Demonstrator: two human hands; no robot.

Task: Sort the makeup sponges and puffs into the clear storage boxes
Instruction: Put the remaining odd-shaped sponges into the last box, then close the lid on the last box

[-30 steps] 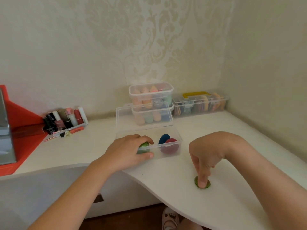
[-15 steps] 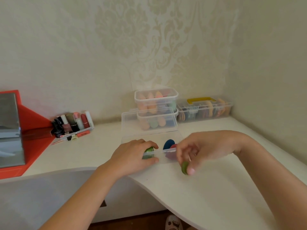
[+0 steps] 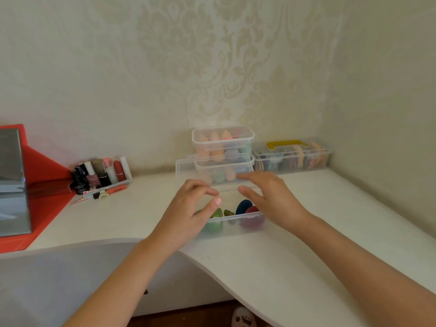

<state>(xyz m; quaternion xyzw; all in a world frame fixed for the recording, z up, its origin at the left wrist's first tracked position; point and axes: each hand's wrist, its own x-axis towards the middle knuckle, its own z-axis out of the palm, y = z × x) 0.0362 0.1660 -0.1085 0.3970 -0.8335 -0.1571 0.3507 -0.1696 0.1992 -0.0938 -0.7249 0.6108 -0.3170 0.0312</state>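
Observation:
An open clear box (image 3: 236, 226) stands on the white desk in front of me, its lid (image 3: 186, 168) upright behind it. Inside lie a green sponge (image 3: 215, 215), a small olive puff (image 3: 228, 212), a blue sponge (image 3: 244, 206) and a maroon sponge (image 3: 252, 210). My left hand (image 3: 188, 215) hovers over the box's left half with loosely curled fingers and holds nothing. My right hand (image 3: 271, 197) reaches over the right half, fingers stretched toward the lid, also empty.
Two closed clear boxes of pastel sponges (image 3: 223, 142) are stacked behind the open one. A long box with a yellow handle (image 3: 292, 156) holds puffs at the back right. A tray of cosmetics (image 3: 101, 175) and a red stand (image 3: 47, 185) sit left. The desk's front edge curves.
My right hand lifted the olive puff off the desk, carried it left into the open box and let go. My left hand released the green sponge; both hands rose toward the lid.

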